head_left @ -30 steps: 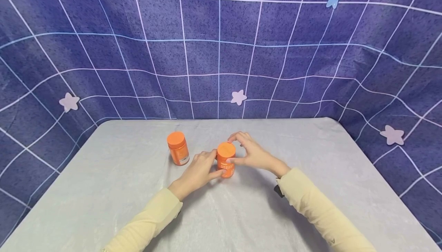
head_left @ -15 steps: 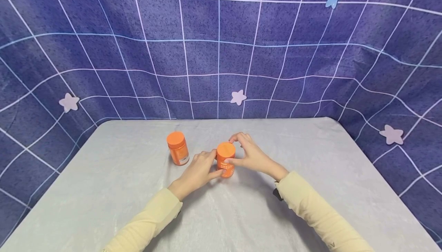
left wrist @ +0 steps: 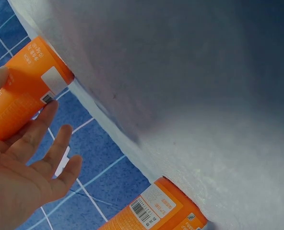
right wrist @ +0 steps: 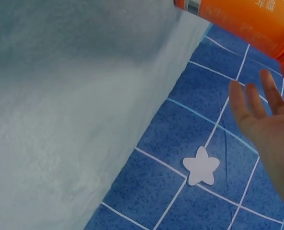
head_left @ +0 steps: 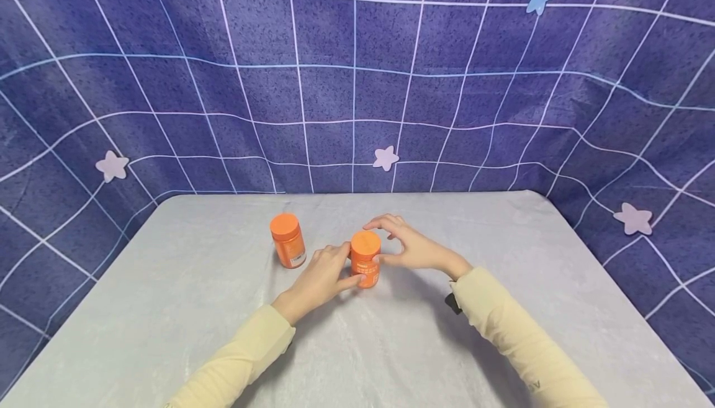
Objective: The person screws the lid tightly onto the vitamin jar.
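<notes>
Upright on the table, an orange jar [head_left: 365, 269] with a label stands in the middle, an orange lid [head_left: 366, 243] on top. My left hand [head_left: 317, 279] holds its body from the left, thumb at the front. From the right, my right hand [head_left: 414, 250] has its thumb and index finger around the lid, the index finger behind it. In the left wrist view, the other fingers of that hand [left wrist: 31, 167] spread off the jar [left wrist: 29, 81]. The right wrist view cuts off the jar [right wrist: 247, 21], and its thumb is hidden.
A second orange jar [head_left: 289, 249], lid on, stands upright left of the held one; its barcode label shows in the left wrist view. Pale grey cloth covers the table [head_left: 195, 308]. Behind rises a blue curtain [head_left: 329, 91] with grid lines and stars.
My right hand has turned about the lid: its thumb has shifted right at the front and its index finger left at the back. The left hand and both jars have stayed in place.
</notes>
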Demonstrator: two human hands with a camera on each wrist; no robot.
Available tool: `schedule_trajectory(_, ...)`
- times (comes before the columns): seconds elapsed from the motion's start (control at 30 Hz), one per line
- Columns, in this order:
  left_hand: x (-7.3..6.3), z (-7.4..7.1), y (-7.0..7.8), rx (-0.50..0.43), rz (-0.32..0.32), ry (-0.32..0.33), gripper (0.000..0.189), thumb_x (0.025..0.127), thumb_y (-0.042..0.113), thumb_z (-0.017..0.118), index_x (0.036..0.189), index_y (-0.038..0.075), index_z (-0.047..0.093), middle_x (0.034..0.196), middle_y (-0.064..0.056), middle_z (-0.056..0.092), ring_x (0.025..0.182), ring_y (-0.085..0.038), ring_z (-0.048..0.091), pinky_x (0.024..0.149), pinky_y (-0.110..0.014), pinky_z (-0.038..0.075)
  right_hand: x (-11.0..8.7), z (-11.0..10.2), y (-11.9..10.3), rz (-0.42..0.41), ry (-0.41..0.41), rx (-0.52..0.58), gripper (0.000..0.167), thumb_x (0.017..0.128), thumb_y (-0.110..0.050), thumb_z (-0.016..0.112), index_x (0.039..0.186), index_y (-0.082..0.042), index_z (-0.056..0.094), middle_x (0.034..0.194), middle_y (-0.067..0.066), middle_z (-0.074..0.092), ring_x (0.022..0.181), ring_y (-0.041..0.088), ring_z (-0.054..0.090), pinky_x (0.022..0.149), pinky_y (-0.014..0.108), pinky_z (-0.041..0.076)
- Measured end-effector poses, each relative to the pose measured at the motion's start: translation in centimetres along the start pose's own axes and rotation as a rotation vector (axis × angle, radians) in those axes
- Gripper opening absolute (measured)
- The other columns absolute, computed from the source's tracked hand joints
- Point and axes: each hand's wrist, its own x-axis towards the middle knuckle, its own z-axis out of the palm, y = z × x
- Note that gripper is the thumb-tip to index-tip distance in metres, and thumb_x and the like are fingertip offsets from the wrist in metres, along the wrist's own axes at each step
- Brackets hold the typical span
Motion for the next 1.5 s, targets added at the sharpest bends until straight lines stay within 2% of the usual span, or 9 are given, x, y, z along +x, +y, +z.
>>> schedule_trajectory(0.2,0.0,0.0,0.0,-0.012,0.002,0.010,0.052,0.080,0.040,0.067,0.117,0.008,0.049,0.106,-0.006,0.066,0.099,-0.027,0.058,0.089,-0.043,0.039,0.2,-0.4,-0.1,-0.015,-0.044,-0.003,0.053,0.080,-0.011,0.066,0.129,-0.011,0.046,0.131,0.005,0.047,0.118,0.021,0.040,0.091,0.047,0.042)
schedule_trajectory(0.37,0.0,0.0,0.1,-0.016,-0.002,0.010,0.052,0.080,0.040,0.067,0.117,0.009,0.049,0.106,-0.006,0.066,0.099,-0.027,0.058,0.088,-0.043,0.039,0.2,-0.5,-0.1,-0.016,-0.049,0.002,0.050,0.081,-0.012,0.065,0.128,-0.015,0.049,0.128,0.002,0.049,0.117,0.021,0.041,0.092,0.046,0.042)
schedule_trajectory(0.53,0.0,0.0,0.1,-0.010,-0.004,0.009,0.053,0.080,0.040,0.067,0.118,0.008,0.049,0.107,-0.006,0.066,0.099,-0.027,0.058,0.088,-0.044,0.040,0.1,-0.3,-0.1,-0.004,-0.007,0.017,0.050,0.078,-0.012,0.069,0.124,-0.013,0.051,0.125,0.005,0.051,0.114,0.023,0.043,0.090,0.049,0.041)
schedule_trajectory(0.73,0.0,-0.1,0.2,0.002,-0.002,0.010,0.054,0.080,0.041,0.067,0.118,0.006,0.049,0.106,-0.008,0.066,0.097,-0.028,0.058,0.087,-0.044,0.040,0.2,0.2,-0.4,0.053,0.070,0.015,0.046,0.073,-0.023,0.075,0.114,-0.014,0.054,0.118,0.001,0.053,0.110,0.018,0.044,0.089,0.048,0.041)
schedule_trajectory(0.93,0.0,0.0,0.2,0.015,-0.001,0.007,0.054,0.080,0.040,0.067,0.118,0.006,0.049,0.105,-0.008,0.065,0.096,-0.028,0.058,0.087,-0.044,0.040,0.1,1.1,-0.5,0.072,0.150,-0.036,0.046,0.071,-0.024,0.077,0.107,-0.011,0.051,0.113,0.001,0.053,0.109,0.022,0.044,0.091,0.044,0.041)
schedule_trajectory(1.07,0.0,0.0,0.2,0.018,-0.001,0.008,0.053,0.080,0.039,0.067,0.117,0.006,0.049,0.104,-0.007,0.065,0.095,-0.027,0.058,0.085,-0.043,0.040,0.0,1.4,-0.7,0.081,0.183,-0.074,0.047,0.071,-0.026,0.078,0.107,-0.012,0.051,0.113,0.000,0.053,0.109,0.019,0.044,0.089,0.039,0.042)
schedule_trajectory(1.3,0.0,0.0,0.1,0.014,0.001,0.005,0.053,0.080,0.039,0.067,0.117,0.006,0.049,0.106,-0.008,0.065,0.096,-0.027,0.058,0.087,-0.044,0.040,0.0,1.6,-0.6,0.082,0.197,-0.087,0.050,0.070,-0.028,0.078,0.108,-0.011,0.051,0.114,0.002,0.053,0.110,0.019,0.044,0.089,0.041,0.042)
schedule_trajectory(1.5,0.0,0.0,0.2,0.012,-0.005,0.006,0.053,0.080,0.040,0.067,0.117,0.005,0.049,0.106,-0.009,0.065,0.098,-0.029,0.058,0.089,-0.045,0.040,-0.1,1.1,-0.3,0.076,0.158,-0.065,0.056,0.071,-0.027,0.077,0.116,-0.009,0.050,0.117,0.004,0.052,0.108,0.021,0.044,0.090,0.045,0.042)
